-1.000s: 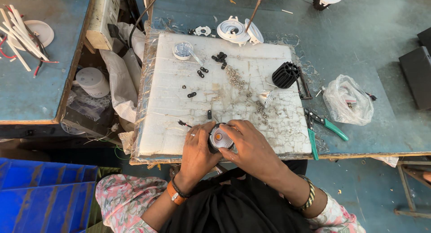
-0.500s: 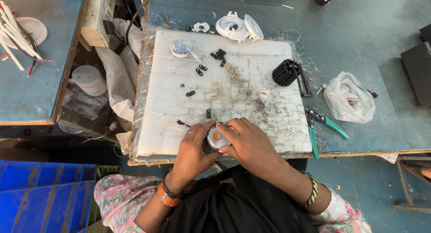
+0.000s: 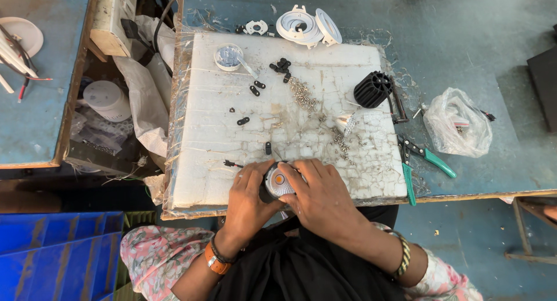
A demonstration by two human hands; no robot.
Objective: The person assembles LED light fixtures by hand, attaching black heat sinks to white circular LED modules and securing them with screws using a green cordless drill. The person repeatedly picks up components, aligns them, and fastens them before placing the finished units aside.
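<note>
We hold a small round lamp part at the near edge of the white work board, pinched between both hands so it sits steady just above the board. Our left hand wraps its left side, fingers curled closed around the rim; our right hand closes on it from the right, thumb and fingers bent over the top. Its pale ribbed face with a small orange centre points up at us, which keeps the working side in sight.

The board lies on the blue surface, under a sheet of clear plastic. Loose pieces are spread within arm's reach: a trail of small metal screws runs across the middle, small black clips lie farther off, and a shallow round dish sits at the far left. A black finned heat sink stands at the board's right edge. White ring housings are stacked just beyond the far edge. Green-handled pliers rest right of the board, beside a clear plastic bag of parts. Blue crates stand on the floor at near left.
</note>
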